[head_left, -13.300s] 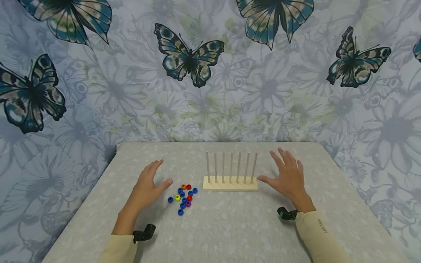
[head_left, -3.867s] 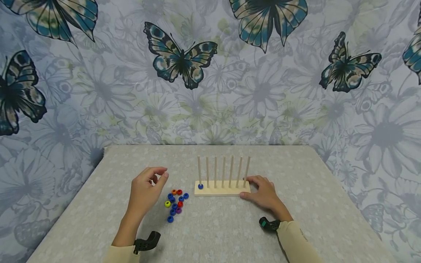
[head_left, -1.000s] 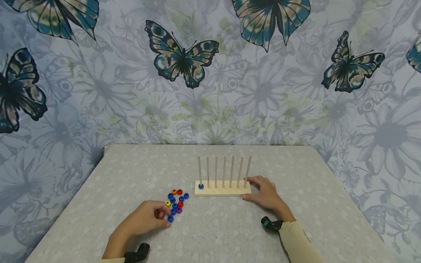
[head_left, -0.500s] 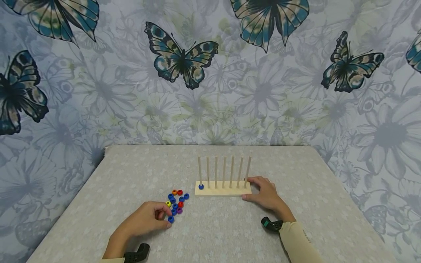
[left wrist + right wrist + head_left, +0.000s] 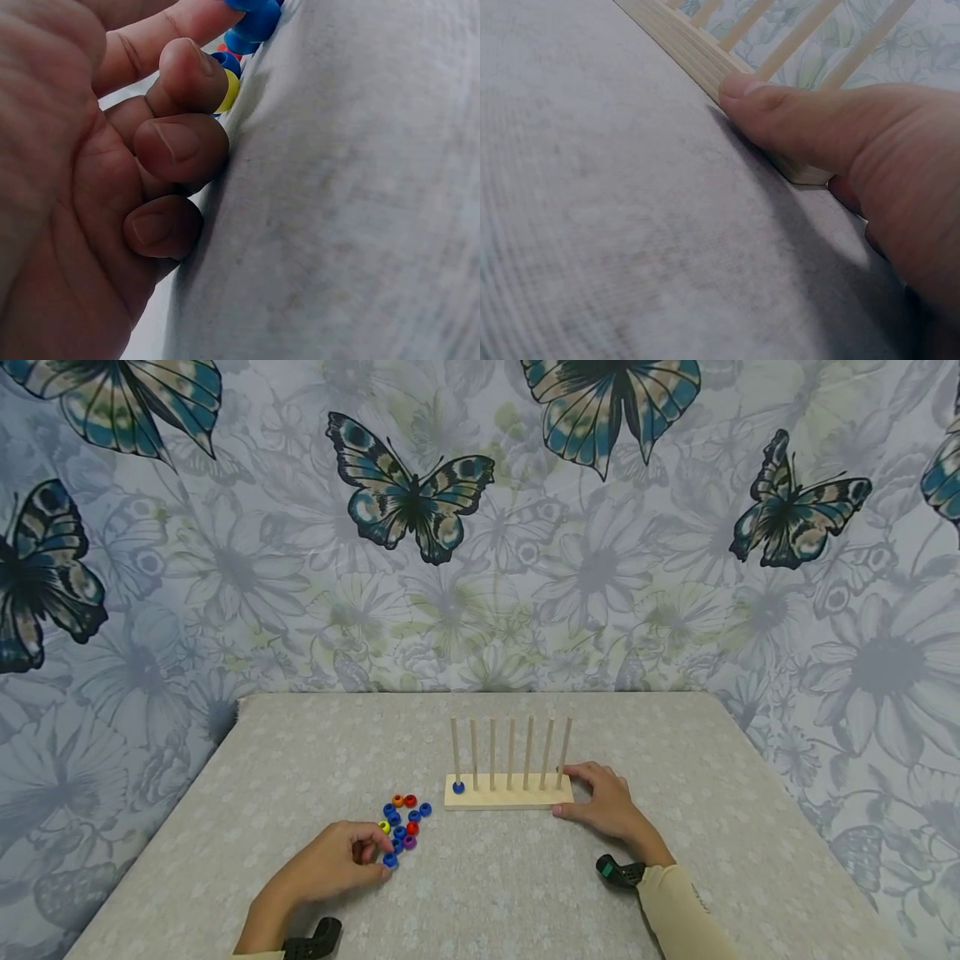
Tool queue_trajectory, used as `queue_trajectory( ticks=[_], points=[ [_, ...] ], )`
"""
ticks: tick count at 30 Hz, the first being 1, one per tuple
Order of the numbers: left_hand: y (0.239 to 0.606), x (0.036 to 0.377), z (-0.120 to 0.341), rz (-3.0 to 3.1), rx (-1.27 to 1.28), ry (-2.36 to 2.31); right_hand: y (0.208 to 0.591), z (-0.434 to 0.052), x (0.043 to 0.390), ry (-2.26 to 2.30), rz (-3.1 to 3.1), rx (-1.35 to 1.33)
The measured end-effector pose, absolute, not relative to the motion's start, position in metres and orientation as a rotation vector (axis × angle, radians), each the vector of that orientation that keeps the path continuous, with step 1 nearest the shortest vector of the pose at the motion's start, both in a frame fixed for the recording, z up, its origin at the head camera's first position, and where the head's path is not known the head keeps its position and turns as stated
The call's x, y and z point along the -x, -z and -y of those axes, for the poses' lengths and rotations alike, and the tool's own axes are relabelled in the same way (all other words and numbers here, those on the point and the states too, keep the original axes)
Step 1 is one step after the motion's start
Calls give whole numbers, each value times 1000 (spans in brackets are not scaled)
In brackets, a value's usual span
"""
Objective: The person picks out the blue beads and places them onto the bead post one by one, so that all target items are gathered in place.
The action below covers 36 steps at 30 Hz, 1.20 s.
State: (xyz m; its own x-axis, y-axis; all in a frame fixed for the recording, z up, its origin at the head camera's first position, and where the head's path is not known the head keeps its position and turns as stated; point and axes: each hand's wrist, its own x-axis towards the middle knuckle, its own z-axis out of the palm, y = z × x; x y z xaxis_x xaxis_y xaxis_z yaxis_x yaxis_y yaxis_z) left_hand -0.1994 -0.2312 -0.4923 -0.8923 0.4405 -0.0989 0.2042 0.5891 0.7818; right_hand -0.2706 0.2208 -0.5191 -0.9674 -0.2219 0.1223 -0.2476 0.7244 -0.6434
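The left hand (image 5: pixel 330 864) lies low on the table (image 5: pixel 300 752) with its fingers curled at the near edge of the little heap of beads (image 5: pixel 403 820). Its fingertips pinch at a blue bead (image 5: pixel 389 860), the nearest one of the heap; from the left wrist view the curled fingers (image 5: pixel 180 146) press down beside a yellow bead (image 5: pixel 229 90) and more blue ones. The heap sits just to the left of the wooden rack (image 5: pixel 508 792), between the two hands. The right hand (image 5: pixel 609 806) grips the right end of the rack, thumb (image 5: pixel 780 112) along its front edge, fingers bent round the end. The rack's long axis runs left to right across the table, its seven pegs standing upright. One blue bead (image 5: pixel 458 787) sits at the foot of the leftmost peg
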Motion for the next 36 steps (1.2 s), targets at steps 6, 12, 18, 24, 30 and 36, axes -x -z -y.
queue_trajectory(
  ticks=[6, 12, 18, 24, 30, 36],
  points=[
    [494, 199, 231, -2564, -523, -1204, 522, -221, 271, -1082, 2879, -396],
    [497, 198, 231, -2595, -489, -1202, 524, -221, 269, -1087, 2889, -388],
    [497, 197, 229, -2619, -438, -1215, 524, -222, 269, -1071, 2887, -397],
    [496, 198, 229, -2677, -444, -1251, 525, -223, 270, -1054, 2894, -391],
    [491, 198, 229, -2748, -481, -1297, 523, -222, 270, -1047, 2898, -385],
    [478, 198, 228, -2903, -511, -1306, 521, -222, 272, -1032, 2883, -401]
  ],
)
